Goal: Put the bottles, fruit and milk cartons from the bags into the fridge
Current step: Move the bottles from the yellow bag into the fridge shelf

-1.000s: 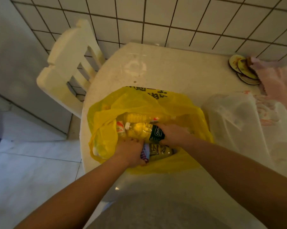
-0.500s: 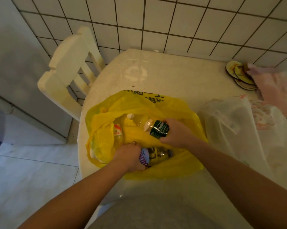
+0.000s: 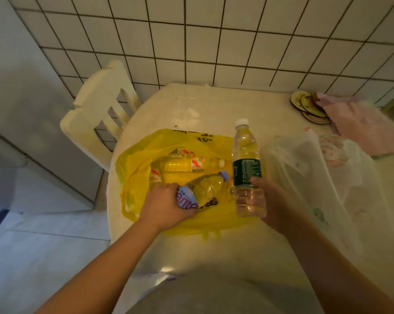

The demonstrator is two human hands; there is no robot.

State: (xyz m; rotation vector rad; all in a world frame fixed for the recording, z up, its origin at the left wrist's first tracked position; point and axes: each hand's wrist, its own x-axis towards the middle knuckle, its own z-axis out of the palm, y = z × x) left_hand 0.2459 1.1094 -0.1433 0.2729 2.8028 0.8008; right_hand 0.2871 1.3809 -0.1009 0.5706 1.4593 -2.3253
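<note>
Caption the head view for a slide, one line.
Over the open yellow bag, the right hand holds a green-label bottle upright and the left hand grips a purple-capped bottle.

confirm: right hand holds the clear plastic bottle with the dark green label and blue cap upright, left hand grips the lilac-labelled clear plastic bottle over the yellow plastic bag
One slip: the head view shows the dark-green-labelled clear plastic bottle has a white cap, not blue. The right hand holds it upright, and the left hand grips the lilac-labelled clear plastic bottle over the yellow plastic bag.
</note>
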